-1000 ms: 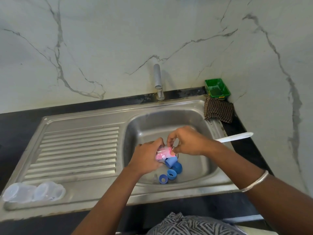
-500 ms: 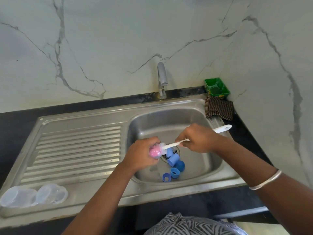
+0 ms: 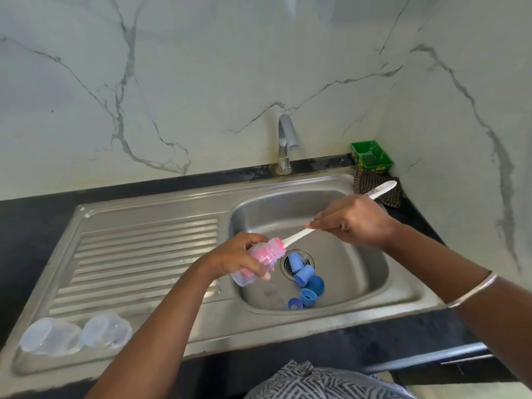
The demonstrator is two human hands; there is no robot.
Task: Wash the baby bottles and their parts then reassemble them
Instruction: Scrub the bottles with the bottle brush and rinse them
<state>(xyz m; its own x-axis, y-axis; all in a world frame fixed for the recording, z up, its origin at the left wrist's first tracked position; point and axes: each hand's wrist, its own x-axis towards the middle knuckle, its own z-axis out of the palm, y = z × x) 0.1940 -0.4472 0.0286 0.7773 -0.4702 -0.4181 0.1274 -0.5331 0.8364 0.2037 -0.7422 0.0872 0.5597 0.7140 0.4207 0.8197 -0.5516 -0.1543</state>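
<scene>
Head view looks down on a steel sink (image 3: 359, 300) set in a dark counter (image 3: 34, 214). Left hand (image 3: 233, 262) curls round a clear bottle (image 3: 253, 269), tilted over the basin's left edge with its mouth up and to the right. Right hand (image 3: 354, 220) pinches the white handle of a brush (image 3: 296, 236) farther right; the pink bristle head sits inside the bottle, partly out at the mouth. The handle's far end pokes out past the right hand, over a checked cloth (image 3: 374, 185) on the sink's far right corner.

Below the bottle, blue caps and rings (image 3: 306, 279) lie in a cluster on the basin floor, touching one another, some over the drain (image 3: 288, 262). A clear part near them is too faint to name. Two clear bottles (image 3: 74, 335) lie on their sides at the near left end of the ribbed drainboard (image 3: 144, 254), just beside each other. A tap (image 3: 285, 145) stands behind the basin, and a green tray (image 3: 371, 155) sits in the far right corner beyond the cloth. The right wrist wears a bangle (image 3: 472, 289).
</scene>
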